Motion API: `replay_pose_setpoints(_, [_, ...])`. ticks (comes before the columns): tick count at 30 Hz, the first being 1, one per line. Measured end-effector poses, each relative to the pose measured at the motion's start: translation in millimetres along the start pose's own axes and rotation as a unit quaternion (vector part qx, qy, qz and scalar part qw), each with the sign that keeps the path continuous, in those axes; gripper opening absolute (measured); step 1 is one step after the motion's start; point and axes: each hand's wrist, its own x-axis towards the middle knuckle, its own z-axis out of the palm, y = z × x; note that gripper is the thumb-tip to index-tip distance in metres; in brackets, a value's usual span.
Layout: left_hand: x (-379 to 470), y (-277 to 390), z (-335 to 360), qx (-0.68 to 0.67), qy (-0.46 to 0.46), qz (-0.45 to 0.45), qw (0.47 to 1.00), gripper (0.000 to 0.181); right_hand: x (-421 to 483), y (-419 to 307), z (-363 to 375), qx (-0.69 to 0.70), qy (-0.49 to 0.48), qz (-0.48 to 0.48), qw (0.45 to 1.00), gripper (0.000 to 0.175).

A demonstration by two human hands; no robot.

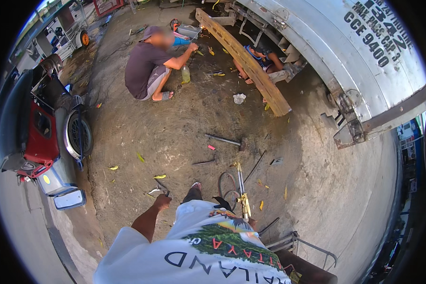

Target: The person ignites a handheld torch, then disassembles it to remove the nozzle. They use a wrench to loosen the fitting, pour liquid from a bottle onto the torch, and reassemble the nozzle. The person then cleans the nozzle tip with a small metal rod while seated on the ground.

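Observation:
My left hand (162,202) is closed around a thin dark tool (167,194), too small to identify. My right hand (252,223) is mostly hidden behind my printed white shirt (195,248); it grips the rear of a brass oxy-fuel cutting torch (244,198). The torch points away from me, and hoses (227,179) loop beside it. On the concrete ahead lie a long-handled hammer (223,139), a short metal rod (204,162), a small pink piece (211,147) and a metal plate (277,161).
A person (145,67) squats ahead beside a plastic bottle (185,74). Another person (261,58) is partly under the truck (369,64), behind a slanting rusty steel beam (248,67). Sparks (203,26) show near its far end. A sidecar (42,131) stands left; a metal-framed cart (305,252) right.

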Motion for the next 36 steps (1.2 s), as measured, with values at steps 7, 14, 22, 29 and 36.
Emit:
replay_pose_setpoints(7, [18,6,-11,-0.041,-0.027,-0.043,0.998,0.015,-42,-97,-24,0.030,0.025,0.102,0.994,0.051])
replay_pose_setpoints(14, [12,34,-22,0.112,-0.040,-0.046,0.992,0.014,-88,-146,-39,0.111,0.080,0.151,0.979,0.047])
replay_pose_setpoints(22, [-22,175,89,0.249,-0.138,0.112,0.952,0.026,-109,-157,-71,0.203,0.095,0.190,0.956,0.037])
replay_pose_setpoints(29, [-137,332,271,-0.002,-0.349,0.299,0.888,0.050,-131,-184,-121,0.420,0.105,0.082,0.898,0.028])
replay_pose_setpoints(36, [-205,391,346,-0.123,-0.503,0.308,0.798,0.052,-137,-184,-131,0.545,0.061,0.047,0.835,0.031])
